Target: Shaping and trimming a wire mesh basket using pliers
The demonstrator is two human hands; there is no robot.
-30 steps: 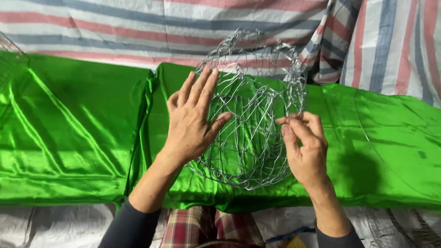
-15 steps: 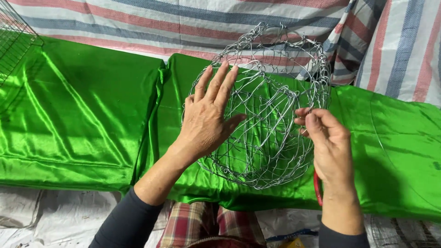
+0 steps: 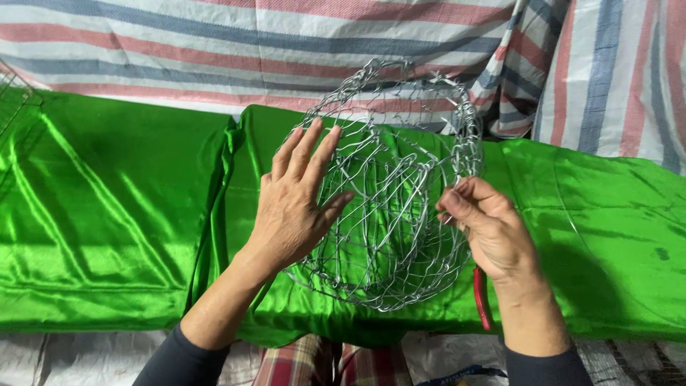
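A round basket of silver wire mesh (image 3: 400, 193) stands tilted on shiny green cloth (image 3: 114, 207), its rim turned up and away from me. My left hand (image 3: 296, 204) lies flat against the basket's left side with fingers spread, steadying it. My right hand (image 3: 489, 229) pinches the wire at the basket's right edge with thumb and fingertips. A red-handled tool (image 3: 482, 297) lies on the cloth, partly hidden under my right wrist.
A striped red, blue and white tarp (image 3: 214, 43) hangs behind the green cloth. Part of another wire frame (image 3: 13, 89) shows at the far left edge. Plaid fabric (image 3: 329, 361) over my lap appears at the bottom.
The view has shifted slightly. Both hands keep their places on the basket. My right hand's fingers have curled tighter on the wire at the right edge.
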